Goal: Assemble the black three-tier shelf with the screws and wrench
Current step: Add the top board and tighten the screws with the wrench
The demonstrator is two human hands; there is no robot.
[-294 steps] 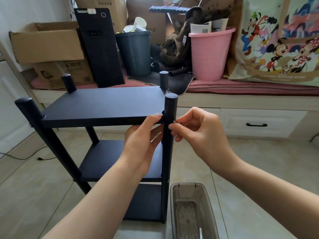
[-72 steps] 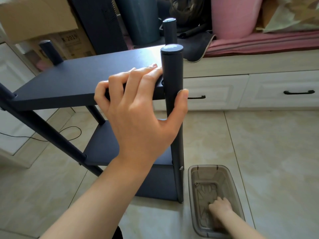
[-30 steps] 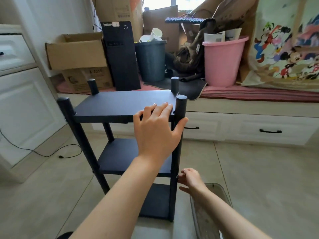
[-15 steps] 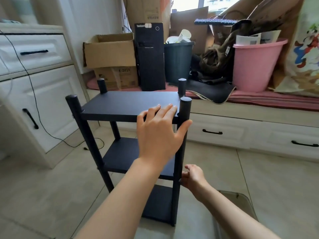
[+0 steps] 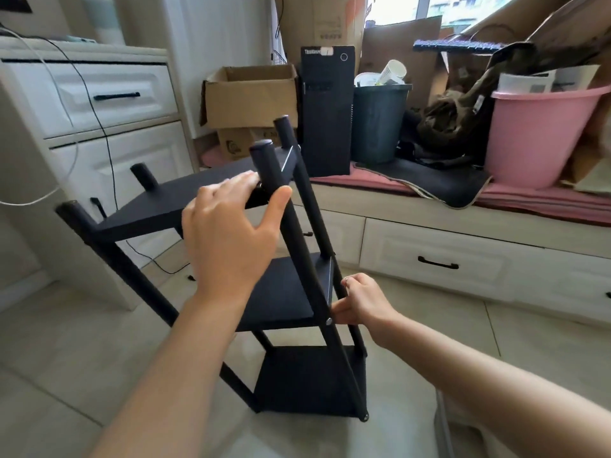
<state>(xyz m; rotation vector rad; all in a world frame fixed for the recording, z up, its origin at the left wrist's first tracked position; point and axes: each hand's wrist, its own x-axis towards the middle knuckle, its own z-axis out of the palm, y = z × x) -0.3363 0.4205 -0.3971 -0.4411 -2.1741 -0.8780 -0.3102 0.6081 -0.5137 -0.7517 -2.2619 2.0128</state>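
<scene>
shelf on floor | cabinet left | bench behind, bin on it

**A lived-in room at home**

White panelled drawers with black handles stand along the wall, and a window seat with drawers underneath carries household clutter: cardboard boxes, a black computer tower, a dark bin, a pink bucket. The floor is pale tile.
</scene>
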